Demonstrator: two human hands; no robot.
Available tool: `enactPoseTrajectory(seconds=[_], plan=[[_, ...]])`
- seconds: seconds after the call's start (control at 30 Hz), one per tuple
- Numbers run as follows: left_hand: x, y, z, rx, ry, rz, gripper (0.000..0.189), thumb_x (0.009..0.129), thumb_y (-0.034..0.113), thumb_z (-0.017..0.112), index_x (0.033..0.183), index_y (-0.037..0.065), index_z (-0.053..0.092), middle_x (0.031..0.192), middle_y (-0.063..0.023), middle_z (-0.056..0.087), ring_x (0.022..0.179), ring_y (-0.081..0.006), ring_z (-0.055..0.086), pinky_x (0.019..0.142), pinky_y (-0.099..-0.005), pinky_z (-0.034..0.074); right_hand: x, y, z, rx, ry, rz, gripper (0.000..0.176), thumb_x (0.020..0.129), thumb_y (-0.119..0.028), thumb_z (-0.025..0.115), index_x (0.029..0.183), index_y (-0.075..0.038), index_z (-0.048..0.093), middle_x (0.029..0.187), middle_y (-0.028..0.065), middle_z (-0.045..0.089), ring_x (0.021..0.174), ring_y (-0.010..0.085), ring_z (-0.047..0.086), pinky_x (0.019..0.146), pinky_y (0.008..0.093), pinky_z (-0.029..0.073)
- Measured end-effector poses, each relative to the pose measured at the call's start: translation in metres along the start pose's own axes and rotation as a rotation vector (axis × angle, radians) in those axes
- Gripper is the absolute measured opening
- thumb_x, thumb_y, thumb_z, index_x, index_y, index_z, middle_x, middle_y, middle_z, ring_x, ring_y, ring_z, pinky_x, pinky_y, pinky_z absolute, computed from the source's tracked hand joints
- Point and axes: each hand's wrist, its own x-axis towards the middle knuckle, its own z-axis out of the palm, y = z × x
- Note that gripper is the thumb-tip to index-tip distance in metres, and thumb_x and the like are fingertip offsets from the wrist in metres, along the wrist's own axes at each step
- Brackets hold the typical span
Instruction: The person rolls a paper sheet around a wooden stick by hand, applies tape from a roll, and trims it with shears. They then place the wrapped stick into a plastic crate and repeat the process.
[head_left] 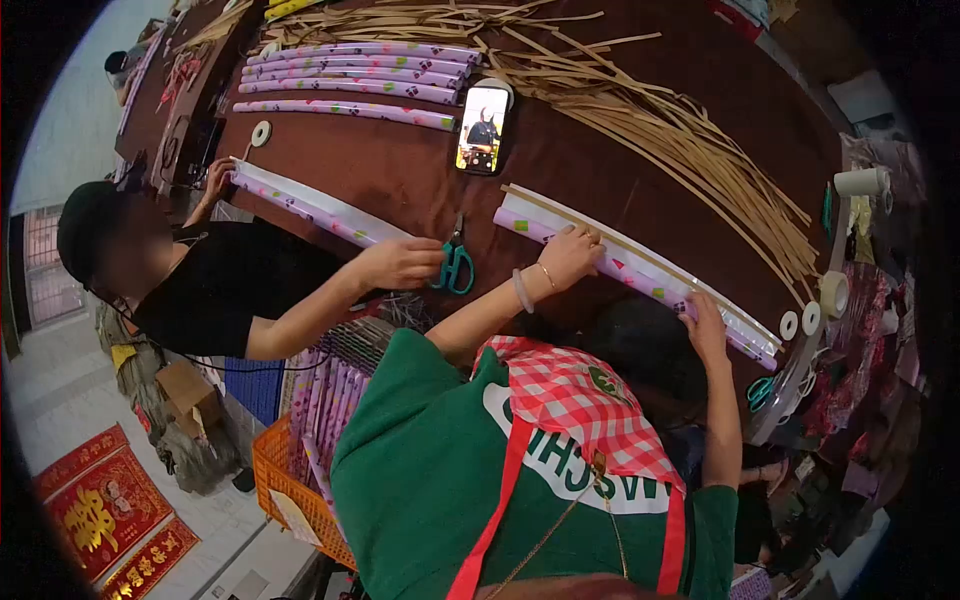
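Neither of my own hands shows in the head view. A person in a green shirt and red checked apron (560, 420) leans over the brown table (400, 170). Both of that person's hands, one (570, 255) and the other (705, 325), press on a long stick wrapped in purple patterned paper (640, 270). A second person in black (215, 290) has one hand (400, 265) beside teal scissors (455, 268). Their other hand (215, 180) holds the end of another wrapped stick (320, 210).
A phone (482, 128) lies lit on the table. Several finished wrapped sticks (360, 75) lie at the far side, next to a spread of thin bamboo strips (650, 120). Tape rolls (833, 292) sit at the right end. An orange crate (290, 480) stands below.
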Motion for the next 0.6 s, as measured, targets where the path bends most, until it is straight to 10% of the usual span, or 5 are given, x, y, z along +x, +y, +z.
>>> enactPoseTrajectory(seconds=[0.27,0.6], plan=[[0.011,-0.011,0.009,0.088,-0.141,-0.014,0.023,0.071,0.01,0.059,0.092,0.006,0.053,0.095,-0.013,0.053,0.089,-0.0297,0.053,0.078,-0.0379,0.044,-0.001,-0.001,-0.002,-0.152,0.099,-0.146,0.034,0.073,-0.007,0.063,0.104,-0.002,0.051,0.103,0.0163,0.051,0.098,0.0367,0.048,0.083,0.0408,0.04],[0.046,0.02,-0.069,0.186,0.261,0.067,0.026,0.072,0.005,0.052,0.098,0.006,0.051,0.097,-0.011,0.051,0.088,-0.0278,0.052,0.079,-0.0374,0.04,-0.003,-0.051,-0.083,-0.29,0.414,-0.196,0.035,0.073,-0.006,0.064,0.106,-0.005,0.052,0.1,0.012,0.049,0.092,0.0322,0.048,0.078,0.0409,0.039]])
